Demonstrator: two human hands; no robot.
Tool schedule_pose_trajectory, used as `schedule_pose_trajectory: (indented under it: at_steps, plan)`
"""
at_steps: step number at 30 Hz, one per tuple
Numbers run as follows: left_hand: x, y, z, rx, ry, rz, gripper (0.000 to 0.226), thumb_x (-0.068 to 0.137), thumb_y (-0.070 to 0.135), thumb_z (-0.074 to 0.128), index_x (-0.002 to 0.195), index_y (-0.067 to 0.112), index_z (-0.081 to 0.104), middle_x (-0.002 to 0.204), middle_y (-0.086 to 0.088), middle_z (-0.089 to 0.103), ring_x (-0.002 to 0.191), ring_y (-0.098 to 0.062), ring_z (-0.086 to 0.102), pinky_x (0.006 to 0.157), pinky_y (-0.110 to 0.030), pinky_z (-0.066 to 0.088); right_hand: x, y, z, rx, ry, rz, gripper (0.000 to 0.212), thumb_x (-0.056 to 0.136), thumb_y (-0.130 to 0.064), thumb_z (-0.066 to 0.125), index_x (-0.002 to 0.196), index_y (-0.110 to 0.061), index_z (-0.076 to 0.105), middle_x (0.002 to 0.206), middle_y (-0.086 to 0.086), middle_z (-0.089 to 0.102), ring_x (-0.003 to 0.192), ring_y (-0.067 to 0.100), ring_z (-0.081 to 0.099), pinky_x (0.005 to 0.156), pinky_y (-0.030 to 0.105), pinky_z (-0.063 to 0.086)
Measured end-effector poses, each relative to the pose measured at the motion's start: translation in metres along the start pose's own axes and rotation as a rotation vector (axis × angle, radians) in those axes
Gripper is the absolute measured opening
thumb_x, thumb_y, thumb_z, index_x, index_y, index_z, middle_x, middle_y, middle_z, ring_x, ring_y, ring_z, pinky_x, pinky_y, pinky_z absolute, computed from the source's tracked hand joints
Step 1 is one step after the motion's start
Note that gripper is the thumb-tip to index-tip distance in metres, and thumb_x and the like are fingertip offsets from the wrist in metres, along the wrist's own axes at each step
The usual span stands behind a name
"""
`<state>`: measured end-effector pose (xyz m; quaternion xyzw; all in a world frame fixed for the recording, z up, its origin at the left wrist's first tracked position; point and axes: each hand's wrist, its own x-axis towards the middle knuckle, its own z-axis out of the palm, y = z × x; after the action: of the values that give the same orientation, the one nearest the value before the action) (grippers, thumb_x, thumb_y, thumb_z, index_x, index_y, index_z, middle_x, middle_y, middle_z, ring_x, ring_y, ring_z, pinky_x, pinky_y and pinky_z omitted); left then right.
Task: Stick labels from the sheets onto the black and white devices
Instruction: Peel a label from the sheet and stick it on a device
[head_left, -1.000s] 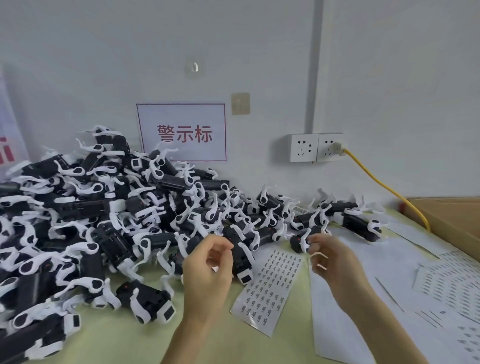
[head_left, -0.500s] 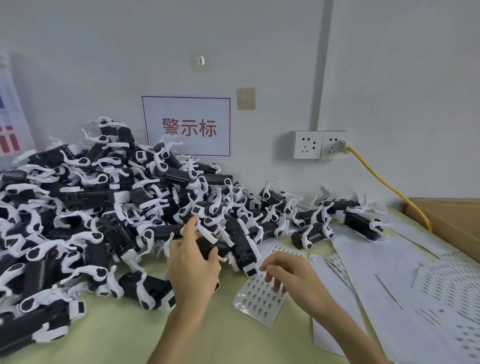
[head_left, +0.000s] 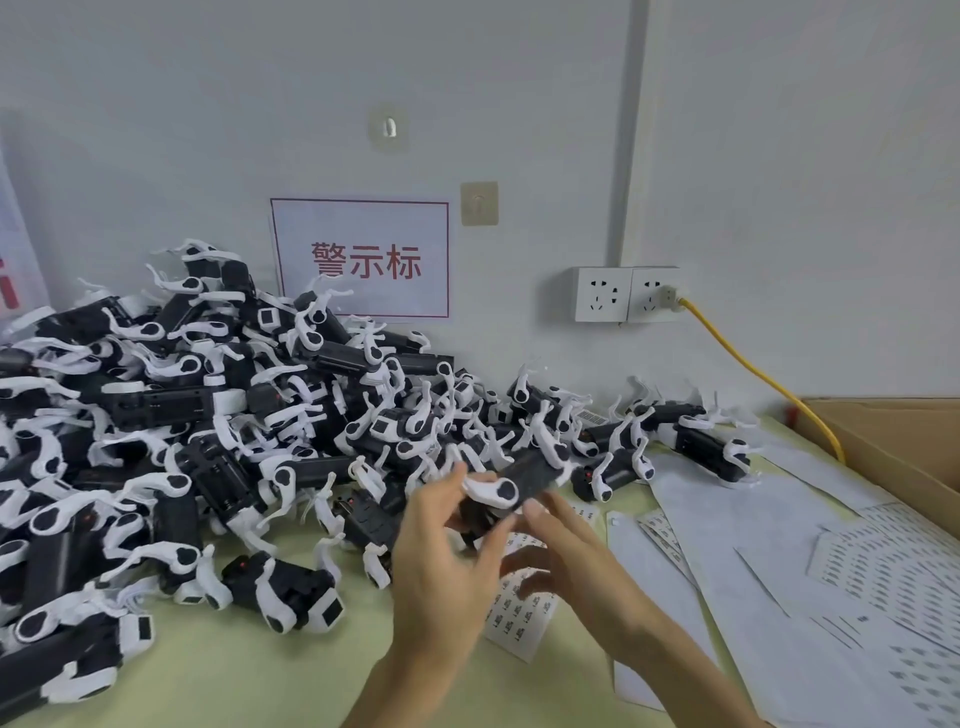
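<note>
Head view: left hand (head_left: 441, 564) curls its fingers round one black and white device (head_left: 527, 474), held just above the label sheet (head_left: 519, 621); right hand (head_left: 569, 564), fingers loosely spread, touches the device from below; device pile (head_left: 208, 415) lies left of the sheet.

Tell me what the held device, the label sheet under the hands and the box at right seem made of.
Held device: looks like hard moulded plastic, matte black body, smoother white clip. Label sheet: thin white paper lying flat, printed in rows; backing finish unclear. Box: likely cardboard, matte tan, folded flap edge.
</note>
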<state>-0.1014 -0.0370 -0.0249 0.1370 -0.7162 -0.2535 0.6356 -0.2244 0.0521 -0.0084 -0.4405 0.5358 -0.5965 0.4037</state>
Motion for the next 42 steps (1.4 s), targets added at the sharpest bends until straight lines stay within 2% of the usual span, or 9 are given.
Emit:
schedule_pose_trajectory:
  at_steps: [4,7,12,16,20,23,25,34,42]
  plan:
    - [-0.001,0.007,0.002,-0.061,-0.174,-0.051,0.030,0.092,0.036,0.071,0.116,0.040,0.052,0.107,0.013,0.073,0.097,-0.013,0.072,0.080,-0.031,0.059,0.005,0.002,-0.006,0.216,0.227,0.007,0.054,0.097,-0.037,0.063,0.142,-0.010,0.050,0.114,0.009,0.073,0.092,0.023,0.066,0.081,0.037,0.049]
    - [0.004,0.009,-0.001,-0.124,-0.264,-0.171,0.005,0.097,0.040,0.057,0.102,0.040,0.058,0.088,0.009,0.072,0.079,-0.017,0.072,0.068,-0.032,0.057,0.005,-0.001,-0.012,0.213,0.339,-0.002,0.059,0.088,-0.041,0.069,0.142,-0.023,0.053,0.112,0.003,0.071,0.089,0.017,0.062,0.073,0.030,0.044]
    - [0.006,0.010,-0.001,-0.192,-0.406,-0.336,0.018,0.099,0.031,0.056,0.083,0.025,0.063,0.063,-0.003,0.066,0.060,-0.017,0.065,0.058,-0.036,0.048,0.005,-0.004,-0.013,0.151,0.456,-0.112,0.073,0.071,-0.055,0.080,0.138,-0.041,0.053,0.109,-0.007,0.075,0.107,0.018,0.070,0.092,0.035,0.053]
    - [0.007,0.004,-0.004,-0.074,-0.494,-0.305,0.039,0.098,0.046,0.052,0.071,0.019,0.061,0.056,-0.001,0.052,0.055,-0.023,0.047,0.057,-0.044,0.039,0.003,-0.009,-0.012,0.085,0.373,-0.152,0.067,0.072,-0.044,0.082,0.133,-0.042,0.053,0.108,-0.002,0.076,0.099,0.020,0.073,0.070,0.024,0.058]
    - [0.009,0.004,-0.002,-0.209,-0.520,-0.461,0.035,0.101,0.053,0.046,0.096,0.027,0.070,0.082,0.000,0.070,0.081,-0.015,0.067,0.078,-0.040,0.053,0.001,-0.006,-0.006,-0.012,0.255,-0.178,0.061,0.069,-0.052,0.080,0.127,-0.043,0.065,0.116,-0.005,0.073,0.107,0.014,0.069,0.081,0.025,0.056]
    - [0.009,0.006,-0.002,-0.304,-0.571,-0.567,0.037,0.109,0.038,0.042,0.104,0.066,0.065,0.108,0.030,0.072,0.104,0.013,0.064,0.082,-0.003,0.045,-0.001,-0.005,-0.001,-0.018,0.213,-0.183,0.054,0.067,-0.053,0.081,0.120,-0.050,0.067,0.113,-0.005,0.073,0.106,0.013,0.069,0.082,0.025,0.056]
    - [0.008,0.004,-0.002,-0.315,-0.596,-0.556,0.029,0.108,0.041,0.044,0.110,0.062,0.065,0.114,0.023,0.073,0.109,0.007,0.065,0.086,-0.006,0.045,-0.001,-0.005,-0.001,0.002,0.205,-0.175,0.055,0.070,-0.049,0.081,0.123,-0.046,0.066,0.113,-0.001,0.074,0.105,0.016,0.071,0.083,0.028,0.057]
    - [0.007,-0.003,-0.002,-0.295,-0.609,-0.487,0.041,0.091,0.069,0.053,0.129,0.053,0.060,0.067,0.000,0.057,0.056,-0.013,0.049,0.056,-0.023,0.041,-0.003,-0.006,-0.001,0.084,0.204,-0.131,0.047,0.079,-0.043,0.077,0.121,-0.025,0.064,0.108,0.010,0.076,0.102,0.029,0.074,0.080,0.029,0.058]
    - [0.014,0.006,-0.006,-0.398,-0.679,-0.554,0.036,0.090,0.059,0.062,0.124,0.049,0.067,0.068,0.003,0.053,0.058,-0.009,0.047,0.053,-0.018,0.041,-0.004,-0.009,-0.004,0.103,0.215,-0.174,0.044,0.081,-0.052,0.074,0.117,-0.027,0.070,0.106,0.006,0.076,0.104,0.027,0.073,0.083,0.028,0.056]
